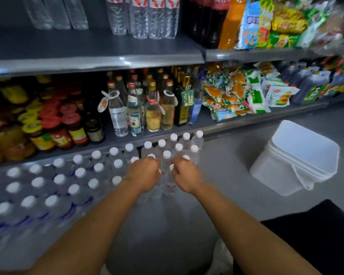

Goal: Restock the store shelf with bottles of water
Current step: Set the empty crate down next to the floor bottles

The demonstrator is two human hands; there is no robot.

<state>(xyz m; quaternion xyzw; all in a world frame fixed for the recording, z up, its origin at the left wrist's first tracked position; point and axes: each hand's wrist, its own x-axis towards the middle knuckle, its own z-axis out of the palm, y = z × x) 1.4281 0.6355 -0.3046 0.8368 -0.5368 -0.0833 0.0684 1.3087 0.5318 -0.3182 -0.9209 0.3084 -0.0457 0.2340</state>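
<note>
Several clear water bottles with white caps [172, 147] stand in a pack on the floor in front of the shelving. My left hand [144, 174] grips the top of a bottle in the pack's near row, fingers curled over its cap. My right hand [185, 173] grips the neck of a neighbouring bottle [168, 187], whose red label shows below. More white-capped water bottles [58, 181] fill the floor to the left. On the upper shelf [99, 62] stand a few water bottles with red labels [147, 18].
The middle shelf holds jars with red lids [68, 120], glass liquor bottles [135, 110] and snack bags [230, 92]. A white plastic bucket [298, 157] stands on the grey floor at the right. Soda bottles and snack packs sit on the top right shelf.
</note>
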